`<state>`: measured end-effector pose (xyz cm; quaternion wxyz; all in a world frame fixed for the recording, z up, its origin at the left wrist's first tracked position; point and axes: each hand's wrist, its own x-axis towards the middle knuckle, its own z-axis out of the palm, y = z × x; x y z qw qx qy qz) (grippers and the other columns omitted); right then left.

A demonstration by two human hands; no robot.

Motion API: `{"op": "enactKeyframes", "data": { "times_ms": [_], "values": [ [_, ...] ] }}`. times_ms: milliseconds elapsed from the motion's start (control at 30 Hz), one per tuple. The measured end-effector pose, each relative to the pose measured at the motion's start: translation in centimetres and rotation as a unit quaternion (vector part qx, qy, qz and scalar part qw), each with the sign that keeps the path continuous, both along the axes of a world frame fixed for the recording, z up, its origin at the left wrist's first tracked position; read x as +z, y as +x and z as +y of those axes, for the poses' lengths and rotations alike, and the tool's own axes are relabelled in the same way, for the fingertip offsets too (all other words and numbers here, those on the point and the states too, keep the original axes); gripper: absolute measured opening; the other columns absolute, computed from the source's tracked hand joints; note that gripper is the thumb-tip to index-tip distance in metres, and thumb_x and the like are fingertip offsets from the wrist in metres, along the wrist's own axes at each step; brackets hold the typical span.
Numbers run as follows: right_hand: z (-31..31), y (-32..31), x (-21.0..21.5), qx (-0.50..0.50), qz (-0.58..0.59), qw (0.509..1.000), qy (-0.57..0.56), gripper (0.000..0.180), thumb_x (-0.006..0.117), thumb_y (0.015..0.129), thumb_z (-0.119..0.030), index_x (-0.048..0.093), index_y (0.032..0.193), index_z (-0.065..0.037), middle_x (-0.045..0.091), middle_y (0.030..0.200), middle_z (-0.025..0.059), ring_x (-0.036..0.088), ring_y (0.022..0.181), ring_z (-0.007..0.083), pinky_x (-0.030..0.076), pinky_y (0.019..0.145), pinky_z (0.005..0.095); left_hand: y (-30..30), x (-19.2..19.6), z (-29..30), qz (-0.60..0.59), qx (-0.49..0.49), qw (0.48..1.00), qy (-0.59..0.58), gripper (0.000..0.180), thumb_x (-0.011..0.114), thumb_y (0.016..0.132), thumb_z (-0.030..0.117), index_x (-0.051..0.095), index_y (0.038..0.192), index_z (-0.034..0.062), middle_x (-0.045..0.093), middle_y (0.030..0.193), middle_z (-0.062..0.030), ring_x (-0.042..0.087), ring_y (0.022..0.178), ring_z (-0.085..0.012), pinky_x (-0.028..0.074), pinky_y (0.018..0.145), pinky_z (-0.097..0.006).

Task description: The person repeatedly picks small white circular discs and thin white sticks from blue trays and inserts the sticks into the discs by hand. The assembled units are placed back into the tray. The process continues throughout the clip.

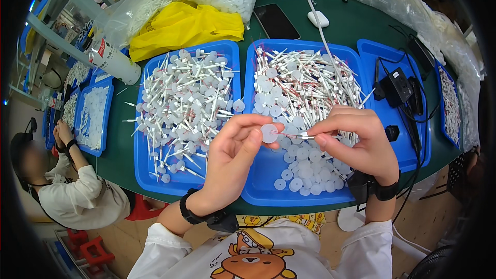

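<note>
Between the fingertips of my left hand point(231, 152) is a round translucent white plastic disc point(269, 133). My right hand point(359, 139) pinches a thin white stick-like part point(306, 136), whose fine red wires reach across to the disc. Both hands are above a blue tray point(261, 178), where loose white discs point(309, 170) lie at the near side and many white sticks with red wires point(305, 85) are heaped behind. To the left, another blue tray point(140, 157) carries a pile of sticks with discs on them point(188, 98).
A third blue tray point(408, 157) on the right holds a black adapter point(397, 87) and cables. A white cable crosses the middle tray. Behind are a phone point(276, 21), a white case point(318, 19), a yellow bag point(186, 26) and a bottle point(116, 62). A co-worker point(85, 196) sits at left.
</note>
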<state>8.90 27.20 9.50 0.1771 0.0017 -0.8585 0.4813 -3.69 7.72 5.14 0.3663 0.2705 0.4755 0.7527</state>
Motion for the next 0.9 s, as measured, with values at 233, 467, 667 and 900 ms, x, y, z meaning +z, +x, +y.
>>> {"op": "enactKeyframes", "data": {
  "times_ms": [233, 467, 667, 900],
  "values": [
    [0.31, -0.08, 0.19, 0.015, -0.001, 1.000, 0.023, 0.014, 0.072, 0.076, 0.000, 0.072, 0.090, -0.002, 0.062, 0.068, 0.0040, 0.055, 0.061, 0.0151, 0.042, 0.058, 0.0283, 0.38, 0.45, 0.11, 0.009, 0.019, 0.999, -0.031, 0.026, 0.050, 0.102, 0.020, 0.052, 0.120, 0.0009, 0.064, 0.114, -0.0146, 0.059, 0.095, -0.0167, 0.046, 0.090, -0.033],
    [0.45, -0.04, 0.12, 0.018, 0.015, 0.999, 0.034, 0.016, 0.072, 0.076, 0.001, 0.072, 0.091, -0.003, 0.063, 0.071, 0.0049, 0.055, 0.063, 0.0155, 0.043, 0.058, 0.0284, 0.50, 0.64, 0.18, 0.017, 0.025, 0.999, -0.029, 0.024, 0.053, 0.100, 0.016, 0.053, 0.118, 0.0009, 0.063, 0.113, -0.0124, 0.059, 0.096, -0.0156, 0.046, 0.089, -0.032],
    [0.33, 0.06, 0.02, -0.025, 0.039, 0.998, 0.040, 0.015, 0.071, 0.077, 0.003, 0.072, 0.091, -0.002, 0.065, 0.076, 0.0050, 0.058, 0.065, 0.0142, 0.045, 0.057, 0.0261, 0.25, -0.03, 0.06, 0.118, 0.000, 0.992, -0.048, 0.024, 0.061, 0.095, 0.004, 0.057, 0.118, -0.0021, 0.061, 0.116, -0.0086, 0.058, 0.102, -0.0125, 0.045, 0.090, -0.026],
    [0.31, 0.31, 0.02, -0.054, 0.059, 0.996, 0.027, 0.018, 0.071, 0.076, 0.004, 0.073, 0.093, -0.002, 0.065, 0.076, 0.0063, 0.059, 0.066, 0.0137, 0.046, 0.058, 0.0254, 0.51, 0.20, 0.37, 0.054, -0.015, 0.997, -0.056, 0.024, 0.057, 0.097, 0.006, 0.056, 0.119, -0.0031, 0.063, 0.117, -0.0124, 0.060, 0.110, -0.0166, 0.046, 0.096, -0.031]
  ]
}}
